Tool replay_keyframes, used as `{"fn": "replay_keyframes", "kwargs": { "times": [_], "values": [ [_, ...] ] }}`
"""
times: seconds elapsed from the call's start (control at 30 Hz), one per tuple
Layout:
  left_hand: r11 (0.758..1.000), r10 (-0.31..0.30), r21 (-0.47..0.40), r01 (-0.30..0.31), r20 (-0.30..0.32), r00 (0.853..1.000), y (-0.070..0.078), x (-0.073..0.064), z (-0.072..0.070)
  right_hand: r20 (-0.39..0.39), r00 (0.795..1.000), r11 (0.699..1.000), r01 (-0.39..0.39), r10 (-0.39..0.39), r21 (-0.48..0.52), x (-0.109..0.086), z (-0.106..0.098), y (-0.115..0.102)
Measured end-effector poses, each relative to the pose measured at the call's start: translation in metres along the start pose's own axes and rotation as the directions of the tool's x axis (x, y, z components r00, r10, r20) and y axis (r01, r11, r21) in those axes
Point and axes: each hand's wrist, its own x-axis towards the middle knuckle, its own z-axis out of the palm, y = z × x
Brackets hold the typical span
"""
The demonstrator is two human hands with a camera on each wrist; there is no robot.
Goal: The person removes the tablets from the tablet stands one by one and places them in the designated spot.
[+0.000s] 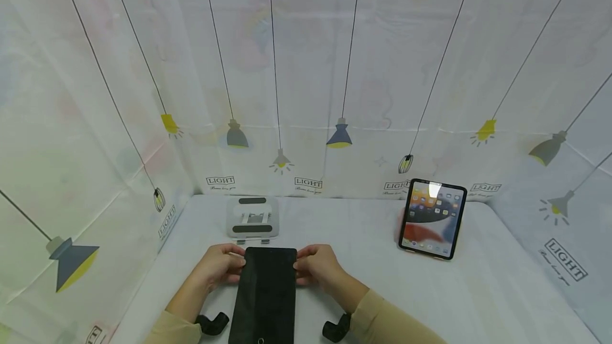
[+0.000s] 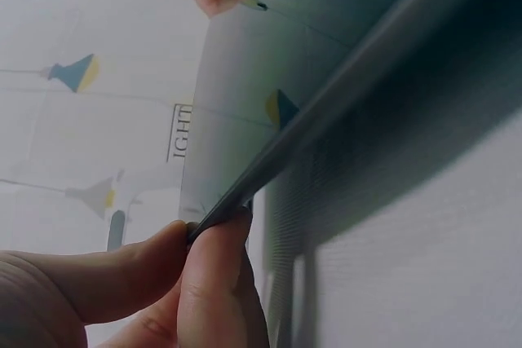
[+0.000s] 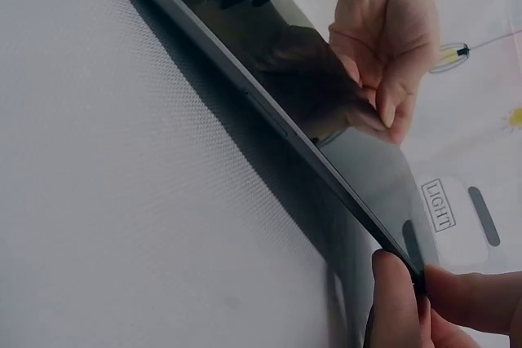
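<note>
A dark-screened tablet [image 1: 265, 293] extends toward me over the white table, its near end cut off by the head view's lower edge. My left hand [image 1: 221, 267] pinches its far left edge. Opposite, at the far right edge, the thumb and fingers of my right hand [image 1: 317, 267] do the same. In the left wrist view the tablet [image 2: 285, 132] is seen edge-on, tilted, its far end raised off the cloth. From the right wrist, the glossy screen [image 3: 269, 46] reflects things around it. Just beyond the tablet lies a grey-white folding stand [image 1: 252, 217] with dark pads.
A second tablet [image 1: 432, 219], its screen lit, stands propped at the back right of the white-covered table [image 1: 354, 227]. Behind hangs a white curtain [image 1: 306, 68] printed with lamps. Black wrist devices [image 1: 212, 324] sit on both forearms.
</note>
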Motion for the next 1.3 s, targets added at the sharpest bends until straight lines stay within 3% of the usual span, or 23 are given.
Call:
{"fn": "replay_keyframes", "kwargs": {
  "times": [0.63, 0.93, 1.3],
  "values": [
    [0.998, -0.038, 0.049, 0.040, -0.029, 0.999, -0.003, -0.003, -0.001, 0.028, 0.998, 0.999, -0.048, 0.048, 0.000, -0.002, -0.006, 0.004],
    [0.995, -0.055, 0.085, 0.059, -0.050, 0.997, -0.001, -0.001, -0.005, 0.056, 0.998, 0.998, -0.039, 0.036, 0.057, -0.003, -0.009, 0.008],
    [0.993, -0.054, 0.104, 0.055, -0.018, 0.998, 0.001, -0.002, -0.009, 0.073, 0.995, 0.996, -0.077, 0.073, 0.043, -0.013, -0.012, 0.002]
  ]
}}
